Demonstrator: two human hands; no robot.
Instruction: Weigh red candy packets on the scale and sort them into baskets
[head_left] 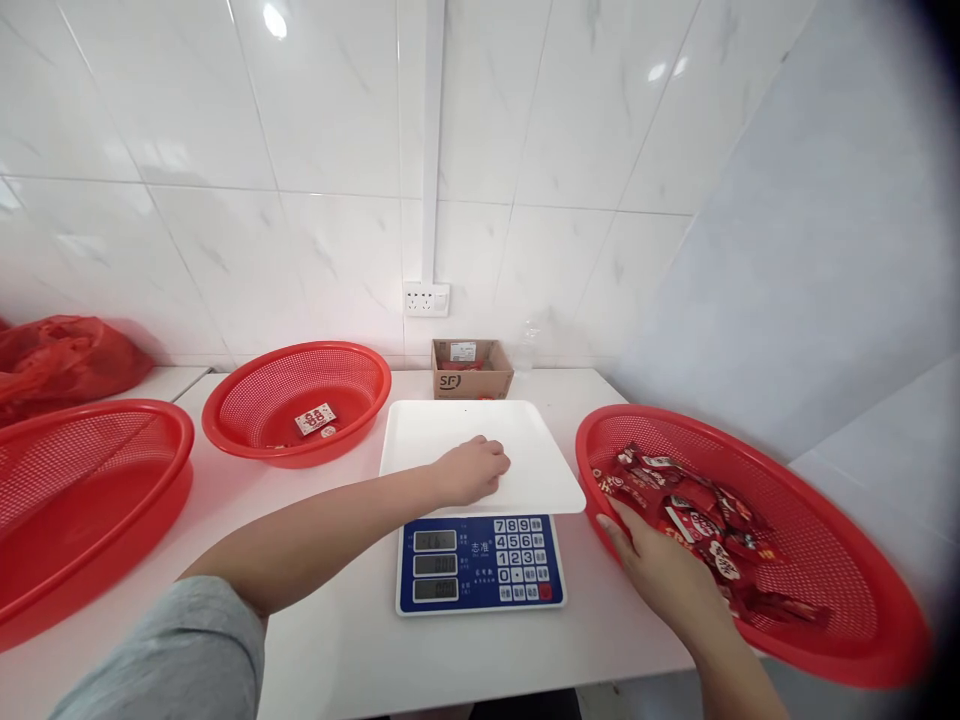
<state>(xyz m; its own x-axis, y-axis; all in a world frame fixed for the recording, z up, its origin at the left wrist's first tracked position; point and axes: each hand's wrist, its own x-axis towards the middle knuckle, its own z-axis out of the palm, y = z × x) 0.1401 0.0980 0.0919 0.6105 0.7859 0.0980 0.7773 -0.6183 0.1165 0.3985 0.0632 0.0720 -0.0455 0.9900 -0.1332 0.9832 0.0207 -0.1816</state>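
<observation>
My left hand [471, 470] rests on the white weighing tray [450, 430] of a digital scale with a blue keypad panel [480, 563]; its fingers are curled under, and whether it holds anything is hidden. My right hand [660, 572] reaches over the near rim of a red mesh basket [840, 560] on the right, fingers stretched toward a heap of red wrapped candies [697, 520]. It holds nothing that I can see.
A second red basket [300, 385] at the back left holds a small red-and-white packet [315, 418]. A third red basket [82, 500] sits far left, a red plastic bag [60, 360] behind it. A small cardboard box [471, 368] stands by the wall.
</observation>
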